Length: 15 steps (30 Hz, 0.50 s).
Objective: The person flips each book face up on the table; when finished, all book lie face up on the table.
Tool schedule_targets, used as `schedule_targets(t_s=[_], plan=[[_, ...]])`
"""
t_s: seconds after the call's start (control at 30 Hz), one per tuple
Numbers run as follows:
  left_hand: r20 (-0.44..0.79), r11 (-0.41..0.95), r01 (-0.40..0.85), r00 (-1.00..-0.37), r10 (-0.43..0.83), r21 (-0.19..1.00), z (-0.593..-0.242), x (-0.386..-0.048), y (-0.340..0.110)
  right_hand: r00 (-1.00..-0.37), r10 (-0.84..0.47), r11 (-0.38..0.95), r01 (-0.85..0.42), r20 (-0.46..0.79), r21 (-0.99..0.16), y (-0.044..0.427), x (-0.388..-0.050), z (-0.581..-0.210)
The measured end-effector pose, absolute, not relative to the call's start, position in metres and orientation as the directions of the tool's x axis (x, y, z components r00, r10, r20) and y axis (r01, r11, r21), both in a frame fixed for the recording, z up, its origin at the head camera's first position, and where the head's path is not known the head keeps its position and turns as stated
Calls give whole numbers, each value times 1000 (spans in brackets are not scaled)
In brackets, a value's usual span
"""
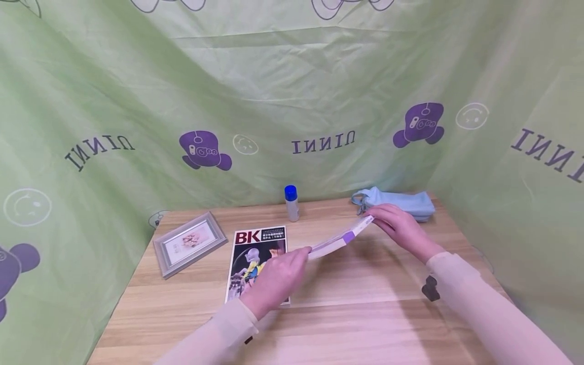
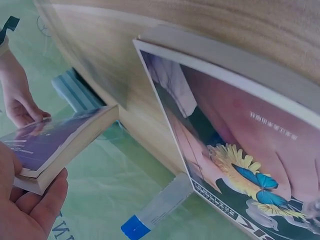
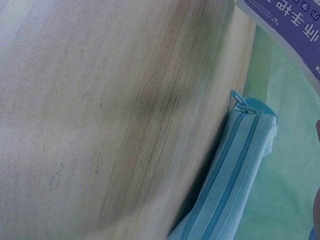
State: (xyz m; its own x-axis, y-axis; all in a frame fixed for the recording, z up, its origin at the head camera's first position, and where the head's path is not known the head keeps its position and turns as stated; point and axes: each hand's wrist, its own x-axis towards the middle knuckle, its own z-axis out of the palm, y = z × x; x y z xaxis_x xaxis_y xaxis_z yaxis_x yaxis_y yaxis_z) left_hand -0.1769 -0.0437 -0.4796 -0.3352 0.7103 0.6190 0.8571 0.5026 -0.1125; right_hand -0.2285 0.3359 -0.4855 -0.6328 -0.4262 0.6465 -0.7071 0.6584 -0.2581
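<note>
Both hands hold a purple-and-white book (image 1: pixel 339 242) above the table, tilted with its right end higher. My left hand (image 1: pixel 279 278) grips its near left end; in the left wrist view the fingers (image 2: pixel 50 207) curl under the pages. At the other end, my right hand (image 1: pixel 406 233) holds the book's far edge, close to the light blue pencil case (image 1: pixel 406 204). Beneath the left forearm and hand lies a book marked BK (image 1: pixel 237 268), partly covered by them. The right wrist view catches only a corner of the purple cover (image 3: pixel 295 25) and a sliver of fingers.
A grey picture frame (image 1: pixel 189 243) lies at the table's left. At the back stands a glue stick (image 1: pixel 292 205) with a blue cap. The wooden table (image 1: pixel 365 314) ends against a green patterned curtain (image 1: pixel 274 91).
</note>
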Motion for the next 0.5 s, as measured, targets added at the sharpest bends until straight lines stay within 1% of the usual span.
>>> schedule_targets(t_s=[0.13,0.23,0.37,0.5], plan=[[635,512,854,-342,692,-98,-477,-180,-44,-619,-426,655,-714,660,-247,337,-228,-485],[638,522,850,-365,678,-69,-476,-181,-44,-611,-425,654,-717,668,-240,338,-228,-483],[627,538,843,-418,658,-2,-475,-181,-44,-611,-418,661,-713,673,-237,338,-227,-479],[615,544,836,-466,637,70,-473,-181,-43,-628,-406,676,-695,664,-245,340,-225,-477]])
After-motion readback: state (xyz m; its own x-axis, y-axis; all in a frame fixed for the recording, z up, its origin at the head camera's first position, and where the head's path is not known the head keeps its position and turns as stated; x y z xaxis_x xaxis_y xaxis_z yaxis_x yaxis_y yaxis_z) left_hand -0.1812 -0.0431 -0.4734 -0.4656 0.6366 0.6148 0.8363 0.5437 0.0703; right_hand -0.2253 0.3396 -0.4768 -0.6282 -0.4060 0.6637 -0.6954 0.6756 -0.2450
